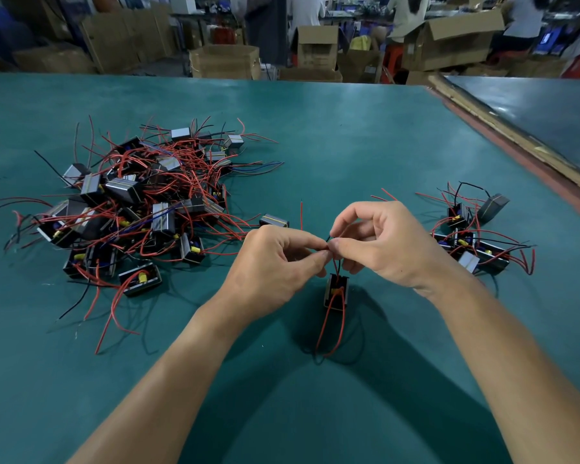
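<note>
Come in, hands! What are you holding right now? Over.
Left hand and right hand both pinching wires. Box just below, on those wires. Nothing in the way; big pile left, small pile right.

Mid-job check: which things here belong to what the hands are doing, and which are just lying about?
In the job: left hand and right hand, both pinching the wires of the small box below them.
Lying about: big pile of such boxes on the left, small pile on the right, cardboard cartons at the back.

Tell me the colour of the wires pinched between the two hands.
Red and black wires, best seen in the head view.
</note>
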Tool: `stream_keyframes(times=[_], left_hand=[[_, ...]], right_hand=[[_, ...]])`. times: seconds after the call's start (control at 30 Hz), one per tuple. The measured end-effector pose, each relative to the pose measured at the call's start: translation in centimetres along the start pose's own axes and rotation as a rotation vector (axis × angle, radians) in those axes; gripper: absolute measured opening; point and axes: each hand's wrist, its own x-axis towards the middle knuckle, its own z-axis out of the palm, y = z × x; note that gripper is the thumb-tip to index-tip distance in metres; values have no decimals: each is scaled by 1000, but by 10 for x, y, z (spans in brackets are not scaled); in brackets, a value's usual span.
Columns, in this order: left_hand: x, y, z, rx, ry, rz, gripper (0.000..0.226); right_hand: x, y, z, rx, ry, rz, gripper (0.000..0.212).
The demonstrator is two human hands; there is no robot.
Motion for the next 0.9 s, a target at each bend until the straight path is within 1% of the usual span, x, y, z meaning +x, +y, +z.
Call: stream_keyframes(times=[0.17, 0.3, 0.4, 0.5, 0.6, 0.7, 0.9], left_hand=[[-1, 1, 1, 24, 16, 38, 11], [-1, 1, 4, 17, 25, 53, 9], [0, 0, 4, -42, 13, 32, 6], [3, -3, 3, -71, 20, 12, 12], [3, -3, 4, -106, 13, 4, 11], [3, -2, 6, -103, 7, -1, 10], [3, -4, 8, -70, 30, -5, 10]], right_hand=[[-1, -3, 1, -3, -5, -30, 17], [-1, -3, 1, -17, 8, -20, 18], [-2, -5, 2, -4, 1, -20, 18], [-2, -5, 2, 11, 15, -22, 17], [-1, -5, 2, -11, 13, -28, 19], [-1, -4, 2, -34, 9, -26, 20], [-1, -4, 2, -90, 17, -63, 16]])
